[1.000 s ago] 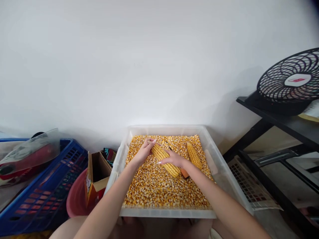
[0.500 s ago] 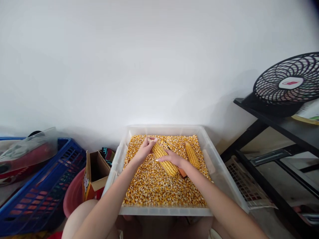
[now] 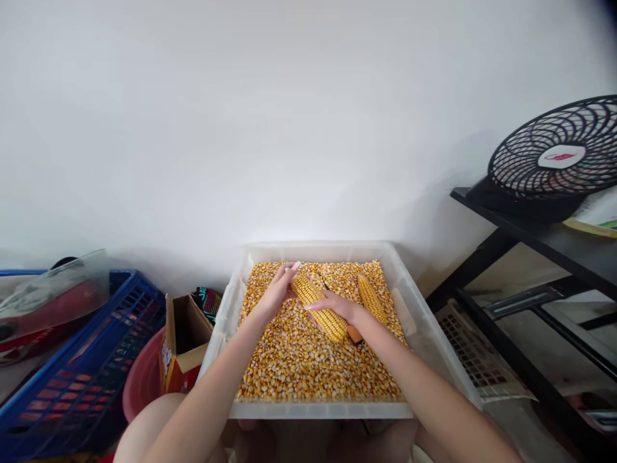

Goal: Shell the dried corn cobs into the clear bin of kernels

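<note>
Both hands, left (image 3: 278,289) and right (image 3: 336,305), still clasping the corn cob (image 3: 319,307), now lifted slightly above the kernels (image 3: 308,360).

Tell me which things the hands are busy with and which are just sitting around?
Busy with:
- left hand and right hand, both gripping one corn cob
- clear tub of loose kernels
- second cob lying on the kernels

Just sitting around:
- black fan on the black shelf
- blue crate
- cardboard box
- pink basin
</note>
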### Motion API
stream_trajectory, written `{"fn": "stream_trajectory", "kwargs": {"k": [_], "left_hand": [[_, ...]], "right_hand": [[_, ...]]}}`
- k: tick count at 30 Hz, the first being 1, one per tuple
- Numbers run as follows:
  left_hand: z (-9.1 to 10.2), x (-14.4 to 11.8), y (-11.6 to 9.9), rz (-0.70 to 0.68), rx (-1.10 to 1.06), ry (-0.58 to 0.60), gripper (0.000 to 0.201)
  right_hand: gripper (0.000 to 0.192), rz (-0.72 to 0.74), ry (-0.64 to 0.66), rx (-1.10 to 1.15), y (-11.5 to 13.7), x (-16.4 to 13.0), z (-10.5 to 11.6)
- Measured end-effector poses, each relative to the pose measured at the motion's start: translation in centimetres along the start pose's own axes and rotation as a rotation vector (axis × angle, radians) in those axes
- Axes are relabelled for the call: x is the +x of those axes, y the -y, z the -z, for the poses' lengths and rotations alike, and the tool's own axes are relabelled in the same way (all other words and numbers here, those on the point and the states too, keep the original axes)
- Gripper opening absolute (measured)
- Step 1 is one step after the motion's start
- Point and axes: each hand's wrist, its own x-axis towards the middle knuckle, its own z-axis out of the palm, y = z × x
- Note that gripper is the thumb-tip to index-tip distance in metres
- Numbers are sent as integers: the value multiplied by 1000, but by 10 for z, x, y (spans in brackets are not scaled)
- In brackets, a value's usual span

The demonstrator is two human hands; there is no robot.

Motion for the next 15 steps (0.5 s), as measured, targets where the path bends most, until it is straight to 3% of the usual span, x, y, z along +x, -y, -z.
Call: {"fn": "stream_trajectory", "kwargs": {"k": [4, 12, 15], "left_hand": [[0, 0, 4, 37, 55, -76, 39], [5, -3, 0, -20, -82, 76, 37], [1, -2, 0, -29, -164, 66, 36]], "right_hand": [[34, 16, -107, -59, 1, 4, -9], [39, -57, 91, 61, 1, -1, -1], [38, -35, 71, 28, -1, 1, -3]]}}
